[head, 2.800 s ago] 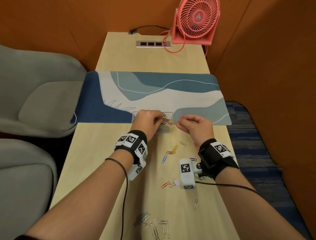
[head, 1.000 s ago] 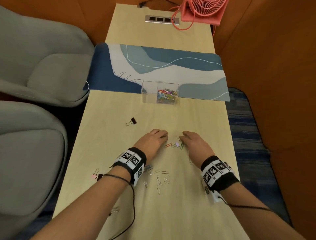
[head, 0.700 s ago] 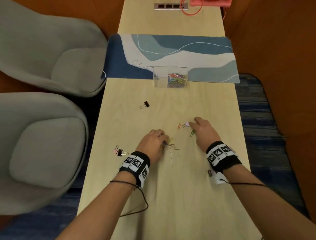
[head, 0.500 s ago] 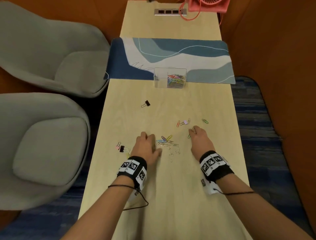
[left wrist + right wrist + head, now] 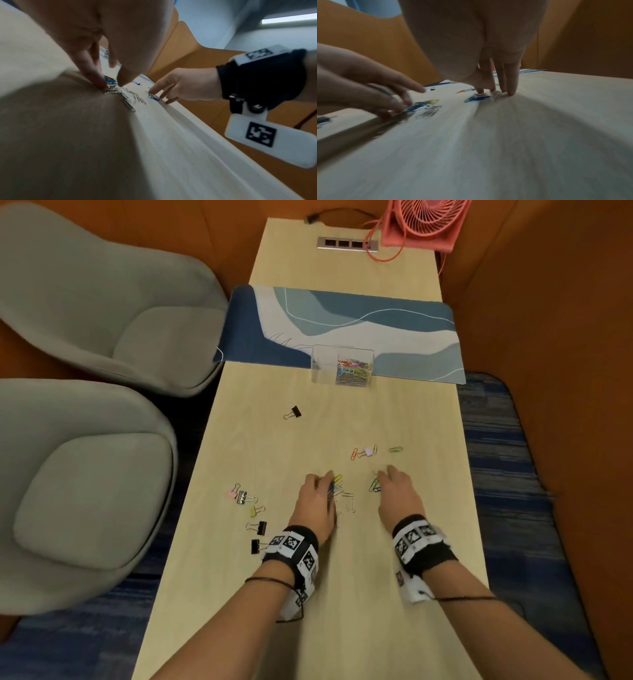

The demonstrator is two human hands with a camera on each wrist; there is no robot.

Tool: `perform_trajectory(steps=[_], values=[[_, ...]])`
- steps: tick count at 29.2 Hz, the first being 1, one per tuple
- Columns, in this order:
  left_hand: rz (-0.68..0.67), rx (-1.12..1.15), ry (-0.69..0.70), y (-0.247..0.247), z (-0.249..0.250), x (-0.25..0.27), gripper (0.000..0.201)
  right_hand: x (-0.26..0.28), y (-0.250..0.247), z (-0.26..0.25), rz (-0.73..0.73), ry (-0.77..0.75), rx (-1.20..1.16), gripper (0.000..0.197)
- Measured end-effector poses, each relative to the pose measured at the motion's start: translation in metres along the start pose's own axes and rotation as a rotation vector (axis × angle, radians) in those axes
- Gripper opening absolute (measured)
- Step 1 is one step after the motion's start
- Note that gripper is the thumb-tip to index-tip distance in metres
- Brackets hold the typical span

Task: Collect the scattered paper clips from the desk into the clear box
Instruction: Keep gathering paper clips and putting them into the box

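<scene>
Where your arms reach in from the near edge, the desk (image 5: 342,594) runs long and pale away from you, its far end partly covered by a blue-and-white mat (image 5: 342,320).

Two grey chairs (image 5: 85,474) stand to the left, both cut off by the frame edge.

A pink fan (image 5: 424,224) sits at the far right corner, its top out of frame.

Your left hand (image 5: 317,501) lies fingers down on a heap of paper clips (image 5: 340,494); the wrist view shows fingertips (image 5: 101,82) pressing silver clips against the desk. Whether that grip has closed round any clip, you cannot tell: blur and the palm hide it.

Your right hand (image 5: 399,491) has straight fingers (image 5: 511,86) planted on the desk, touching a green and a blue clip (image 5: 476,98); the grip holds nothing visible.

The clear box (image 5: 340,364) stands at the mat's near edge, well apart from both hands, with coloured clips piled in its right part.

Binder clips (image 5: 255,518) lie scattered left of your left wrist, one black one (image 5: 293,412) alone farther up.

An orange clip, a lilac binder clip (image 5: 368,451) and a green clip (image 5: 395,449) lie just beyond your right hand.
</scene>
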State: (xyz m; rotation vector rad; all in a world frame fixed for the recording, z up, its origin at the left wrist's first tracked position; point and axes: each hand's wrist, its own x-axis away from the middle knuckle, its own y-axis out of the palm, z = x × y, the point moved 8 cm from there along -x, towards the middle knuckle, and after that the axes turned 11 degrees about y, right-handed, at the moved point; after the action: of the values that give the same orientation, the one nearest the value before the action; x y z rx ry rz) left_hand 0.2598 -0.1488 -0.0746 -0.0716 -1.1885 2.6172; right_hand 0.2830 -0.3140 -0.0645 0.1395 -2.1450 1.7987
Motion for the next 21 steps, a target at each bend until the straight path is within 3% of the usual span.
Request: perform_trajectory(steps=[4, 6, 11, 15, 19, 21], values=[[-0.136, -0.348, 0.137, 0.005, 0.004, -0.001, 0.074, 0.002, -0.002, 0.000, 0.026, 0.021, -0.083, 0.063], [-0.189, -0.400, 0.175, 0.008, 0.002, 0.000, 0.069, -0.007, -0.008, 0.005, 0.058, 0.045, -0.081, 0.064], [-0.136, -0.295, 0.219, 0.007, 0.001, -0.001, 0.034, 0.011, 0.004, -0.027, -0.019, -0.048, 0.050, 0.030], [-0.104, -0.233, 0.214, 0.002, -0.008, -0.008, 0.027, 0.031, 0.021, -0.044, -0.029, -0.122, 0.089, 0.043], [-0.075, -0.135, 0.205, -0.007, -0.009, -0.017, 0.020, 0.035, 0.018, -0.058, -0.040, -0.164, 0.116, 0.027], [-0.044, -0.074, 0.179, -0.013, -0.011, -0.019, 0.017, 0.035, 0.015, -0.064, -0.055, -0.197, 0.158, 0.030]])
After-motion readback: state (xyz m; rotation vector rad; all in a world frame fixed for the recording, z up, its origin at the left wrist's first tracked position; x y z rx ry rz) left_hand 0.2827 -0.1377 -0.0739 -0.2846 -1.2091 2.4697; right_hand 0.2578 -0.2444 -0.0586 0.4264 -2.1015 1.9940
